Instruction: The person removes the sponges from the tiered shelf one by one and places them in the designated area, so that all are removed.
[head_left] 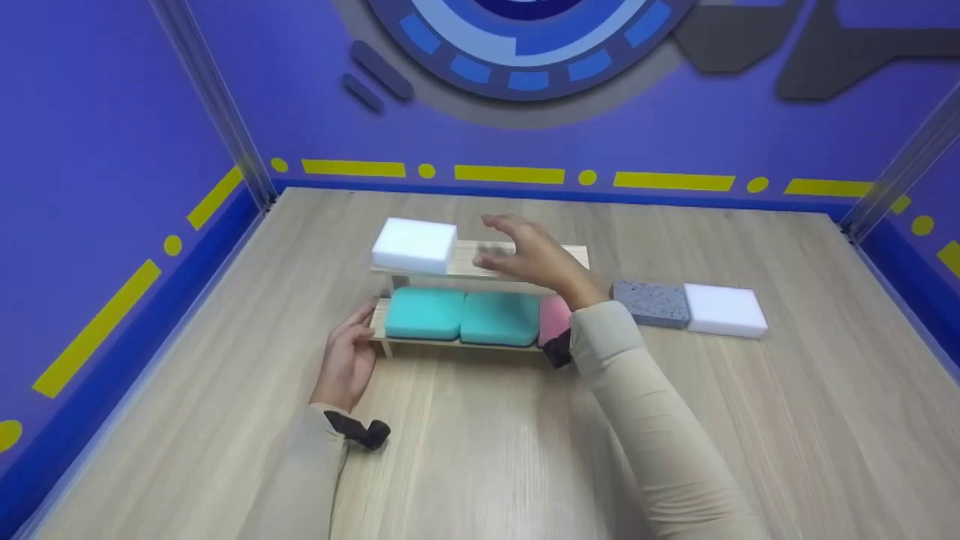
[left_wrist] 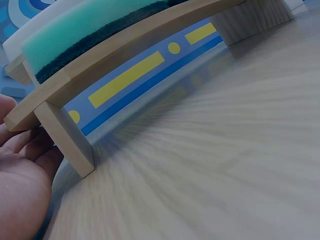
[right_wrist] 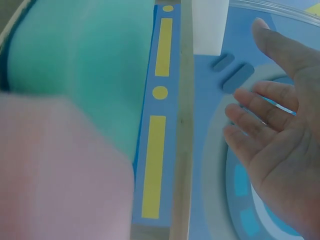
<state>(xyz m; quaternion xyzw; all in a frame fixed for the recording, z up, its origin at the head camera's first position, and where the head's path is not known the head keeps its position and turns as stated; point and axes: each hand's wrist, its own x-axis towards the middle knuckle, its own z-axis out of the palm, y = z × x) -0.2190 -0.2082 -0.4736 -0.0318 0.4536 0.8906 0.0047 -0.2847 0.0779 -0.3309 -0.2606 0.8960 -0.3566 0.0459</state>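
Observation:
A two-tier wooden shelf (head_left: 480, 259) stands on the table. My left hand (head_left: 349, 360) grips the left end of its lower board; in the left wrist view the fingers (left_wrist: 37, 145) curl below the board's end. Two green sponges (head_left: 425, 313) lie side by side on that lower tier, with a pink sponge (head_left: 553, 319) to their right, partly hidden by my right wrist. On the upper tier's left end sits a white sponge (head_left: 415, 244). Above the upper board, right of the white sponge, my right hand (head_left: 536, 255) is held with fingers spread and nothing between them.
To the right of the shelf, a grey speckled block (head_left: 650, 304) and another white sponge (head_left: 725, 309) lie end to end on the wooden table (head_left: 480, 450). Blue printed walls (head_left: 300, 97) stand behind and at both sides.

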